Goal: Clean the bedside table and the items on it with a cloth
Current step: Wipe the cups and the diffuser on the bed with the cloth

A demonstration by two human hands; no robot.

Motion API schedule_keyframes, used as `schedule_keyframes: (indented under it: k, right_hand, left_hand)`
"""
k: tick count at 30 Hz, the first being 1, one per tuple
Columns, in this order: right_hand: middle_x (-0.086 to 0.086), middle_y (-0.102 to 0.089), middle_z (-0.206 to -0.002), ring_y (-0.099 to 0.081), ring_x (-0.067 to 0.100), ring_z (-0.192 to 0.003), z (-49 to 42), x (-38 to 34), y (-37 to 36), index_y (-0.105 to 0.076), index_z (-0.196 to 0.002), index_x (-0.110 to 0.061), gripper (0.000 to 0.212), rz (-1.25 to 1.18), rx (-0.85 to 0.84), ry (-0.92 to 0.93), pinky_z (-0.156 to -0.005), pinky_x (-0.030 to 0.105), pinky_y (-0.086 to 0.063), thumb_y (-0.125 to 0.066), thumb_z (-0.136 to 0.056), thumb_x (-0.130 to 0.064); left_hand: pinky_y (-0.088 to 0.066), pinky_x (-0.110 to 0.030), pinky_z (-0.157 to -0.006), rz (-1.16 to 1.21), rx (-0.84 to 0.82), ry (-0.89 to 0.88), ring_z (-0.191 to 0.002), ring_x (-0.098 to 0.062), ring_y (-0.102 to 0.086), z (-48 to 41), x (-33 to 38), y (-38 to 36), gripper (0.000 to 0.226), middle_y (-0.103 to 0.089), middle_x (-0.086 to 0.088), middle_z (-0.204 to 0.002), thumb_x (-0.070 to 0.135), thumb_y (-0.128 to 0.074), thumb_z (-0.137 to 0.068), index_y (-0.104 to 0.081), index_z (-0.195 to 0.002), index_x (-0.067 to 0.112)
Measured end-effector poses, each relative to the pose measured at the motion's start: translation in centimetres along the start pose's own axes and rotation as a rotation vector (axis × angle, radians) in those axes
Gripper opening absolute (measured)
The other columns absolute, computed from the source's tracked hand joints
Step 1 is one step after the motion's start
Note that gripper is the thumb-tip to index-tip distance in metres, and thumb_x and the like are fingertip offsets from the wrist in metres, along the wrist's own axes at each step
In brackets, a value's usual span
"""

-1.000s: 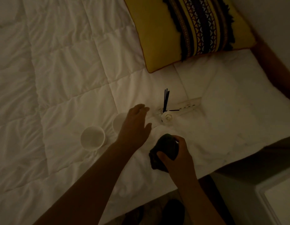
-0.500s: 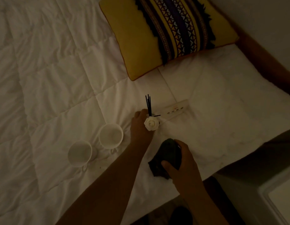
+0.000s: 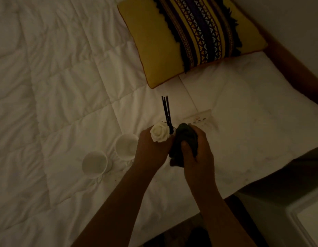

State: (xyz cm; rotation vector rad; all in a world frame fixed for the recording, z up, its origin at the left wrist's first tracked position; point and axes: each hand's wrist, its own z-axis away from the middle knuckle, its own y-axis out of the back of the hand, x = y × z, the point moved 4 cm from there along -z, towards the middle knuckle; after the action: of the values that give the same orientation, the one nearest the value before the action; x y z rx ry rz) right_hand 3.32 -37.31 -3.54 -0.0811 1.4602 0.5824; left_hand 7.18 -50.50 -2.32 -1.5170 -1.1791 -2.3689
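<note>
The view is dim and warm-toned, with grain in the darker parts. The white quilt [image 3: 65,86] reflects the most light; the lower right corner falls into deep shadow. Both forearms read as dark shapes. Wide-angle bending curves the edges. Fine detail is soft throughout, with no glare.

both forearms are bare, with no sleeve reaching as far as they show. the left hand [image 3: 151,148] and right hand [image 3: 197,150] wear no gloves. in the dim light, rings, a watch or other marks cannot be made out.
</note>
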Motion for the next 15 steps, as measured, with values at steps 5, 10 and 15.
schedule_keyframes:
  k: [5, 10, 15]
  right_hand:
    - [-0.014, -0.071, -0.094, -0.067, 0.011, -0.092, -2.2, -0.3, 0.1, -0.067, -0.094, -0.040, 0.035, -0.251, -0.084, -0.174, -0.083, 0.026, -0.055, -0.048, -0.095, -0.010]
    - [0.021, -0.069, -0.102, -0.071, 0.037, -0.082, -3.7, 0.3, 0.2, -0.075, -0.091, -0.014, 0.025, -0.491, -0.451, -0.571, -0.076, 0.054, -0.056, -0.067, -0.074, -0.031]
    - [0.010, -0.073, -0.095, -0.073, 0.019, -0.079, -4.8, -0.4, -0.2, -0.074, -0.076, -0.029, 0.031, -0.397, -0.407, -0.449, -0.054, 0.030, -0.058, -0.052, -0.095, -0.020]
  left_hand:
    - [-0.051, -0.013, -0.064, -0.085, -0.139, -0.196, -0.063, -0.009, -0.061, 1.6, 1.9, 1.9, 0.005, -0.064, 0.005, -0.073, 0.003, -0.065, -0.084, -0.061, -0.085, 0.008]
    - [-0.055, -0.027, -0.072, -0.013, -0.365, -0.226, -0.080, -0.010, -0.067, 2.5, 2.3, 2.6, 0.021, -0.070, 0.001, -0.089, 0.021, -0.074, -0.080, -0.065, -0.097, 0.014]
    - [-0.051, -0.009, -0.069, -0.047, -0.278, -0.227, -0.081, -0.002, -0.064, 2.0, 2.4, 2.9, 0.019, -0.069, 0.005, -0.086, 0.021, -0.073, -0.081, -0.063, -0.097, 0.017]
